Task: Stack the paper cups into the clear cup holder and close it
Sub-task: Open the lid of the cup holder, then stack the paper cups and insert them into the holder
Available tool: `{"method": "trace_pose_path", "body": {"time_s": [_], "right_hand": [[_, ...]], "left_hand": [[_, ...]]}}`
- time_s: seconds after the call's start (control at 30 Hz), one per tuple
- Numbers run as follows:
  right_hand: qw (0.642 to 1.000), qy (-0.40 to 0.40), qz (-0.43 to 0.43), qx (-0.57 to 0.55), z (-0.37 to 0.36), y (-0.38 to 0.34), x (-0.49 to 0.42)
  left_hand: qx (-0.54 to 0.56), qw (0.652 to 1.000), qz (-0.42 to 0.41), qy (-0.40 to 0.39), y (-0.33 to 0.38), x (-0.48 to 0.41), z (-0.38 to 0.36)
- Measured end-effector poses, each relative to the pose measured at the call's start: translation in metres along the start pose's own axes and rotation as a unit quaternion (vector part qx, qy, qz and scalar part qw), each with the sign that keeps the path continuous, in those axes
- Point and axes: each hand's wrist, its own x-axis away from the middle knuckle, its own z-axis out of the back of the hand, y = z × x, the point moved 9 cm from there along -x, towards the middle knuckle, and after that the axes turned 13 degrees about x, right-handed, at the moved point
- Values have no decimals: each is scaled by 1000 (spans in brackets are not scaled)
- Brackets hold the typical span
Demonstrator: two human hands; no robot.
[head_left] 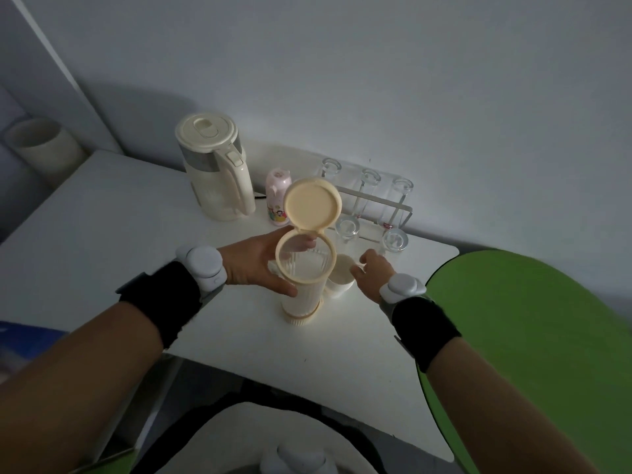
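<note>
The clear ribbed cup holder (302,295) stands upright on the white table (143,234). Its cream hinged lid (312,204) is swung open and stands up behind the mouth. My left hand (260,265) is wrapped around the holder's upper part, thumb in front and fingertips behind. Just right of the holder stand stacked white paper cups (342,276). My right hand (374,271) has its fingers closed on the rim of the top cup.
A cream electric kettle (215,172) stands at the back left. A small pink bottle (277,200) stands beside it. A wire rack (376,206) with glasses fills the back right. A green rounded surface (530,336) adjoins the table's right side.
</note>
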Motion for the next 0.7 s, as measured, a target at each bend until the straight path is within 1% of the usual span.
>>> {"method": "trace_pose_path", "body": {"time_s": [0.2,0.37,0.53,0.7], "right_hand": [[998,-39,-17,52,-21,5,-19],[994,-62,-31,81,-28,6,-20],[995,-88,-39,-23,-65,30,-46],[999,-4,-38,-35,-13,14,5]], "left_hand": [[5,1000,7,22,-3,-2,-2],[23,1000,-2,20,0,-6,-4],[9,1000,-8,10,0,-10,-3],[8,999,-25,-21,1,-11,-2]]}}
